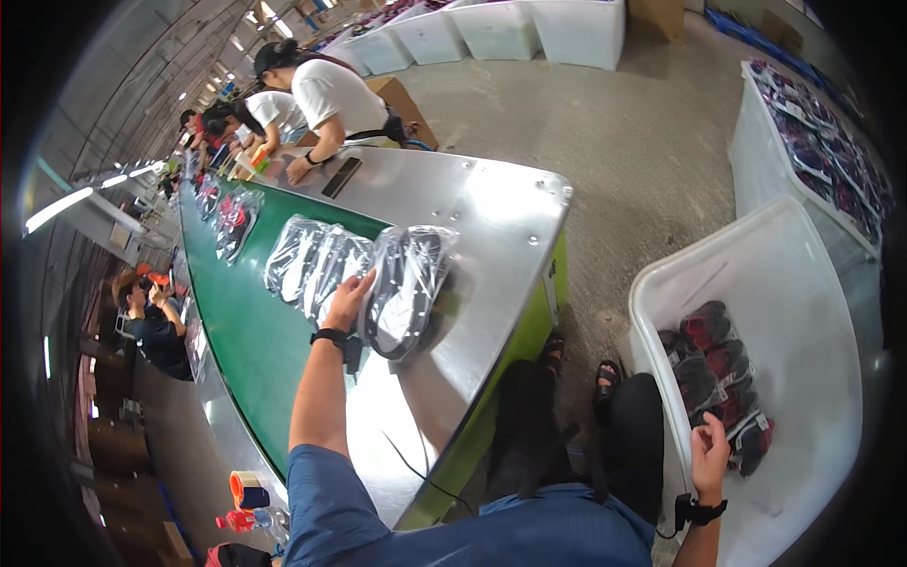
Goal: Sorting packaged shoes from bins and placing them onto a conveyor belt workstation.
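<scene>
My left hand [348,304] lies against several pairs of black-and-white footwear in clear plastic bags, its fingers stretched between them. To its left, bagged pairs [316,263] stand in a row partly on the green belt. On its right, another bagged pair [404,288] rests on the metal tabletop, soles or insoles showing dark with pale edges. My right hand [709,458] hangs over a white bin [803,312], fingers loosely bent and apart, with nothing visible in them. Below that hand, black-and-red bagged shoes [718,364] lie in the bin.
The green conveyor belt [236,321] carries more bagged shoes [236,222] further off. A phone [342,177] lies on the metal table [501,198]. Co-workers [335,99] stand along the line. Filled white bins [576,33] line the back; another [756,142] stands at right.
</scene>
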Demonstrator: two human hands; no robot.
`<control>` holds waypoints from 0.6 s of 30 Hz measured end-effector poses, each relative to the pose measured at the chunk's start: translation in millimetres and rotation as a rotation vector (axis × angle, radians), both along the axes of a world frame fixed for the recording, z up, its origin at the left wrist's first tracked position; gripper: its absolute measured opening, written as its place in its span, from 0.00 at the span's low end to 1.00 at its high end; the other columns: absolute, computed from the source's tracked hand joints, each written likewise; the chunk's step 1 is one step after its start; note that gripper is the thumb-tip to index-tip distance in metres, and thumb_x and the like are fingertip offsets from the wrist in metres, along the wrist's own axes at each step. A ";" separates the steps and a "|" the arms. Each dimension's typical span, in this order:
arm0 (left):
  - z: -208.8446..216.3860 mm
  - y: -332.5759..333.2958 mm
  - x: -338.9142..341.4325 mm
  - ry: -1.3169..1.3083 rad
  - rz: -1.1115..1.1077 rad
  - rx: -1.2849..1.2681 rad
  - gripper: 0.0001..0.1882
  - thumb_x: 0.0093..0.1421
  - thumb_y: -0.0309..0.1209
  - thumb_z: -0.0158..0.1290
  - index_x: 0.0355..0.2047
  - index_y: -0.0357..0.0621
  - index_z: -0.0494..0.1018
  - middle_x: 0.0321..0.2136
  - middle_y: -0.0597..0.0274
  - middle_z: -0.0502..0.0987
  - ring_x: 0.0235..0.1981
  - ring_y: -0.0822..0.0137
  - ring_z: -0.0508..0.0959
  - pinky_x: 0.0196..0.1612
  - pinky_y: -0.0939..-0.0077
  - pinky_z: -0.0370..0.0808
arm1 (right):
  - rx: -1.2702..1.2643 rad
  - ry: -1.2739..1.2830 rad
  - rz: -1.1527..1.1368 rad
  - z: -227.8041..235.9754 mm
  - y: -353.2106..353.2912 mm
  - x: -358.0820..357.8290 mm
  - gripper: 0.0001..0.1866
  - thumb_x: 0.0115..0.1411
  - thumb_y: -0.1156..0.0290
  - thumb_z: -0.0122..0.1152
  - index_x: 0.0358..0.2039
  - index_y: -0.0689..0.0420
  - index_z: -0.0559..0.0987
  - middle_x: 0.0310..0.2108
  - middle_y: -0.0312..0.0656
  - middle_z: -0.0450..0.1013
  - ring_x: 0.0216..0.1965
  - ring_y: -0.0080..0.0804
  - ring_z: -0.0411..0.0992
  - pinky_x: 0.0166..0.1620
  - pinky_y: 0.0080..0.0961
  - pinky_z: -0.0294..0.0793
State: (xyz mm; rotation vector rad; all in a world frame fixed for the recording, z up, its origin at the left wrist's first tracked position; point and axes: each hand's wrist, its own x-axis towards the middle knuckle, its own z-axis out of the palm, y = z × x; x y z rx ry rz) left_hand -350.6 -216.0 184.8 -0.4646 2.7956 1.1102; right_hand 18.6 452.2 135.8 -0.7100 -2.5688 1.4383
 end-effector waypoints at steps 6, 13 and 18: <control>-25.3 35.8 15.5 0.026 -0.005 0.544 0.50 0.66 0.48 0.58 0.74 0.31 0.45 0.64 0.47 0.68 0.63 0.62 0.69 0.66 0.72 0.64 | 0.120 0.052 0.054 -14.6 -7.8 -10.9 0.21 0.61 0.77 0.61 0.56 0.64 0.74 0.36 0.42 0.74 0.34 0.31 0.72 0.41 0.28 0.73; -36.8 36.0 64.6 0.451 0.173 0.318 0.46 0.48 0.36 0.68 0.65 0.31 0.63 0.56 0.42 0.74 0.56 0.55 0.74 0.61 0.66 0.68 | 0.243 0.126 0.185 2.3 -22.7 -29.6 0.22 0.58 0.79 0.63 0.54 0.64 0.75 0.37 0.47 0.73 0.38 0.41 0.73 0.44 0.33 0.74; 31.4 102.7 137.5 0.936 0.123 -0.152 0.58 0.41 0.27 0.67 0.73 0.36 0.51 0.54 0.48 0.63 0.59 0.52 0.64 0.64 0.61 0.63 | 0.305 0.119 0.237 7.0 -22.0 -31.8 0.19 0.56 0.78 0.65 0.49 0.63 0.77 0.38 0.50 0.75 0.41 0.49 0.74 0.48 0.38 0.73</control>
